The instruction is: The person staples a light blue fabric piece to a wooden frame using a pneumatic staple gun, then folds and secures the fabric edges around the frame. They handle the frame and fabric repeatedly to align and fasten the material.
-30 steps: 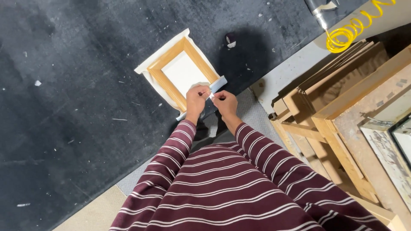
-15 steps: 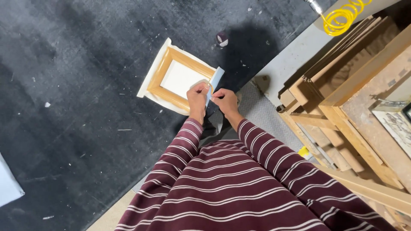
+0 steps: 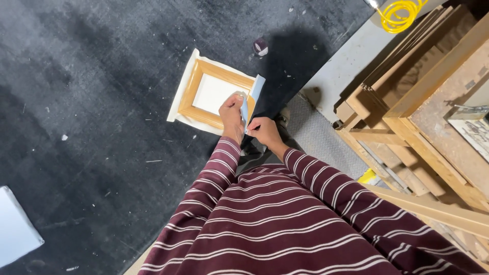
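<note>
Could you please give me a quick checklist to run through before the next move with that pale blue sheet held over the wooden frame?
1. Left hand grips the pale blue sheet: ok.
2. Right hand pinches the sheet's lower edge: ok.
3. Sheet flat, without creases: cannot tell; it bends between the hands.
4. Wooden frame lies flat on its cream backing on the dark floor: ok.
5. Floor around the frame free of debris: not ok; white flecks are scattered about.
6. Stacked wooden frames stand apart from the hands: ok.
</note>
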